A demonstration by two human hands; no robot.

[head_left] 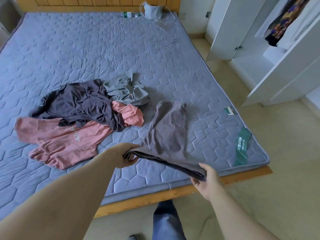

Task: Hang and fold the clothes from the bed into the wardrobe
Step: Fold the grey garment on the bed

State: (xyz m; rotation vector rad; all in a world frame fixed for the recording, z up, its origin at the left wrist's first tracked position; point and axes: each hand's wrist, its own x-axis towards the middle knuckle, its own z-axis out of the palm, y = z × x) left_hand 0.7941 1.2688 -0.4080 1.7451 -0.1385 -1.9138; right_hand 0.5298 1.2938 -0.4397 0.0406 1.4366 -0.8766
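Note:
A brownish-grey garment [168, 130] stretches from the bed's near right part toward me. My left hand [125, 157] grips its near left edge and my right hand [205, 181] grips its near right corner, lifting that end off the mattress [86, 49]. Left of it lies a pile: a pink sweatshirt [60, 142] with white lettering, a dark purple garment [81, 103] on top of it, and a crumpled light grey garment [126, 89] behind. The white wardrobe [277, 58] stands open at the right, with a dark patterned garment [284, 21] hanging inside.
A grey bag [152, 10] with white cords and a plastic bottle [129, 14] lie by the wooden headboard. A small device [230, 110] sits near the mattress's right edge. The wooden bed frame [155, 194] runs in front of my leg [166, 220]. Beige floor separates bed and wardrobe.

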